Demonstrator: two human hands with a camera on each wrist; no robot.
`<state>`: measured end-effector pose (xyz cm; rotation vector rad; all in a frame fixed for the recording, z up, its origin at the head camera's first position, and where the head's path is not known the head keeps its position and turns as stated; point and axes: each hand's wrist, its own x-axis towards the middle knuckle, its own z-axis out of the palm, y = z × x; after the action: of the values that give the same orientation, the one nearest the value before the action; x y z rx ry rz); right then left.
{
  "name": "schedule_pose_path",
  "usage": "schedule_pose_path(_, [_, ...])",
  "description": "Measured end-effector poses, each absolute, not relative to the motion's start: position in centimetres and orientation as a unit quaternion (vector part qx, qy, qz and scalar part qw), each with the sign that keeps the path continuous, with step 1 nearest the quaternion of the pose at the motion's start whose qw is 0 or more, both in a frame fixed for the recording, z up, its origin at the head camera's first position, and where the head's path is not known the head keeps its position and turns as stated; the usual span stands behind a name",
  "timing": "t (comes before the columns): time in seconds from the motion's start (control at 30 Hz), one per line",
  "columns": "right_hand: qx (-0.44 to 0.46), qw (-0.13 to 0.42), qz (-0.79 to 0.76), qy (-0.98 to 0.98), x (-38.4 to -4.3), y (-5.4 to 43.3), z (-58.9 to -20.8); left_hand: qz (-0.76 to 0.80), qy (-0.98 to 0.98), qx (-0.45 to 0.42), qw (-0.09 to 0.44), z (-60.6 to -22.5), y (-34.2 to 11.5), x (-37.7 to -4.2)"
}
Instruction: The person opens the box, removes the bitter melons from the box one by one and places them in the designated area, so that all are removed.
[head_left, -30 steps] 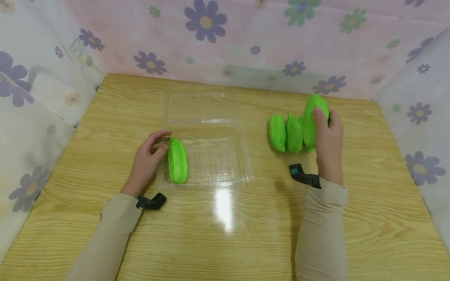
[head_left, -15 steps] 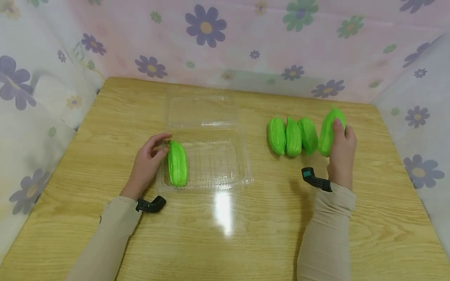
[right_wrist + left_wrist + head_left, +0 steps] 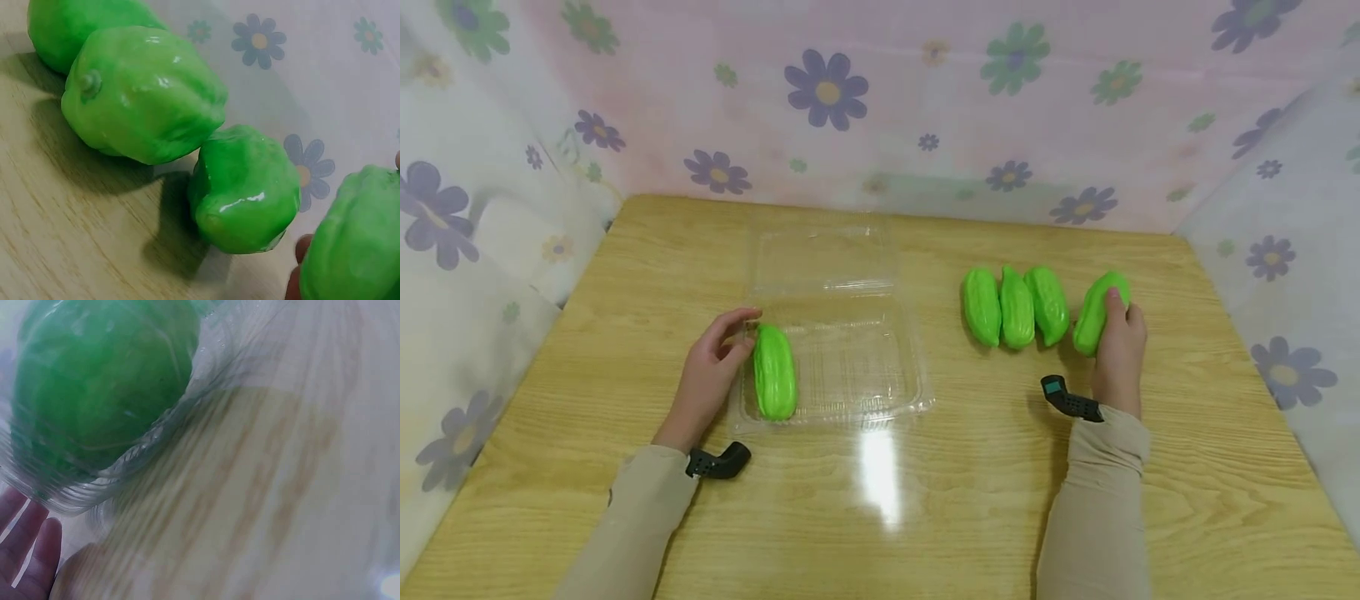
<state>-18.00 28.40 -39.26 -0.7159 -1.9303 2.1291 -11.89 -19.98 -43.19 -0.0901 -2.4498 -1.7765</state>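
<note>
My right hand [image 3: 1122, 354] grips a glossy green ribbed fruit [image 3: 1097, 312], shaped like a small papaya, just right of a row of similar ones. In the right wrist view the held fruit [image 3: 359, 234] fills the lower right corner, with fingertips at its edges. A clear plastic clamshell box [image 3: 865, 367] lies with its lid folded back, and one green fruit [image 3: 775, 372] rests along its left side. My left hand [image 3: 709, 371] is at the box's left rim, thumb and fingers spread apart. Its fingers [image 3: 42, 553] show straight beside the plastic wall in the left wrist view.
Several green fruits stand side by side at the right, including a left one [image 3: 982, 307], a middle one [image 3: 1017, 312] and a right one [image 3: 1047, 304]. The box lid [image 3: 823, 254] lies behind its base on the wooden table [image 3: 955, 500]. Flowered cloth [image 3: 880, 100] encloses the table.
My right hand has moved the gripped fruit rightward and lower, away from the row, uncovering the rightmost fruit there. The left hand stays at the box. The head view has tilted up.
</note>
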Motion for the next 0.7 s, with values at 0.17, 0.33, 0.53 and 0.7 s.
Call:
schedule_pose_path(0.17, [-0.279, 0.104, 0.688, -0.662, -18.1, 28.8, -39.7, -0.583, -0.81, -0.031, 0.057, -43.4, -20.0, -11.7])
schedule_pose_path(0.33, [-0.291, 0.082, 0.663, -0.685, -18.1, 29.1, -40.0, -0.583, -0.81, -0.03, 0.055, -43.5, -20.0, -11.6])
schedule_pose_path(0.53, [-0.284, 0.07, 0.641, -0.71, -18.1, 29.0, -40.3, -0.579, -0.812, -0.03, 0.058, -43.5, -20.0, -11.7])
schedule_pose_path(0.7, [-0.259, 0.082, 0.646, -0.713, -18.4, 28.7, -40.5, -0.577, -0.814, -0.029, 0.058, -43.5, -20.1, -11.8])
